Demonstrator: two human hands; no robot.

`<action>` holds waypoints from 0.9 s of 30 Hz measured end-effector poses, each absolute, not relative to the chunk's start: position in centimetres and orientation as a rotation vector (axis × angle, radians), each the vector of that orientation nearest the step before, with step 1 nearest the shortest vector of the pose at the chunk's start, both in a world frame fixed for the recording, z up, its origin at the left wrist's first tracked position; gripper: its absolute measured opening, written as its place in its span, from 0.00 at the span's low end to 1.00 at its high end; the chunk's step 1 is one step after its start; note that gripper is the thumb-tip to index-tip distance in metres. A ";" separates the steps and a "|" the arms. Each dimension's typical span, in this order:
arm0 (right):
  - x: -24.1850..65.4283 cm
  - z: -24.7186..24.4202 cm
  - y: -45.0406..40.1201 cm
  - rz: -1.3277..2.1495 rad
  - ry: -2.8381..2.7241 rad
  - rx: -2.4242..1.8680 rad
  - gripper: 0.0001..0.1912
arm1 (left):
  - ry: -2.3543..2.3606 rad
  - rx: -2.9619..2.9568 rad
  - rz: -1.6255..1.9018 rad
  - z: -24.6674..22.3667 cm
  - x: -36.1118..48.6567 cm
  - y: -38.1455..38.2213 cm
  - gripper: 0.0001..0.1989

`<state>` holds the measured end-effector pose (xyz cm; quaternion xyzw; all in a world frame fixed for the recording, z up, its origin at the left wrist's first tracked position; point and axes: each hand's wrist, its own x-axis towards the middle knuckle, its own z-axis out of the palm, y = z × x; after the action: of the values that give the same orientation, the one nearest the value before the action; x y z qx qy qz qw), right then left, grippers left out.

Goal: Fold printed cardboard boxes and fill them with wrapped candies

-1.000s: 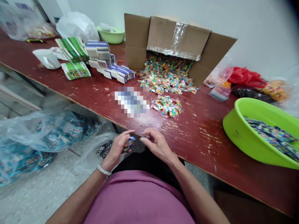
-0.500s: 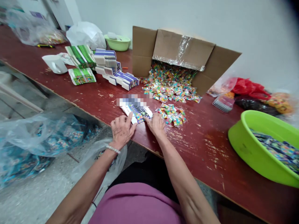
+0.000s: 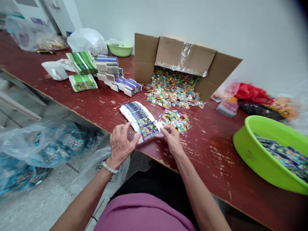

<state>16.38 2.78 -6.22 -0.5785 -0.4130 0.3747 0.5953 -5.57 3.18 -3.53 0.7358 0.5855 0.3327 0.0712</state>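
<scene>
A flattened purple printed carton (image 3: 148,131) with white end flaps is tilted up at the front of a fanned stack of matching flat cartons (image 3: 137,112). My right hand (image 3: 172,138) pinches its right flap between thumb and fingers. At the other end, my left hand (image 3: 122,142), wearing a beaded bracelet, has thumb and index finger spread apart. Its thumb touches or nearly touches the carton's left end, and its fingers rest near the stack's left edge. Just behind my right hand lies a small pile of wrapped candies (image 3: 175,119).
An open cardboard box (image 3: 145,57) on its side spills wrapped candies (image 3: 168,96). Bundled purple cartons (image 3: 130,86), green cartons (image 3: 83,82) and a white mug (image 3: 55,70) stand left. A green basin (image 3: 250,150) of filled packets sits right. Plastic bags (image 3: 48,144) lie below the table edge.
The front carton has been lifted and drawn toward me from the fanned stack. My right hand has moved right and closed on its flap; my left hand has shifted slightly nearer me.
</scene>
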 end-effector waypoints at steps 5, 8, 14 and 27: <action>16.7 -4.0 -1.9 1.012 -1.072 -1.288 0.13 | 0.984 1.459 0.689 -0.5 -5.2 1.2 0.26; 16.7 -3.1 -3.4 1.027 -1.149 -1.269 0.13 | 0.671 1.069 0.306 -0.4 -4.4 0.9 0.28; 17.7 -2.3 -5.0 1.234 -1.175 -1.111 0.14 | 0.510 0.752 0.218 -2.7 -3.3 -0.2 0.25; 20.5 -3.0 -6.6 1.349 -0.905 -1.001 0.19 | 0.567 0.631 0.317 -3.5 -1.7 1.1 0.26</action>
<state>20.45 -6.61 -3.04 -0.4282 -0.3868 0.5766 0.5784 -1.71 1.08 -3.54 0.3048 0.2738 0.1530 0.8993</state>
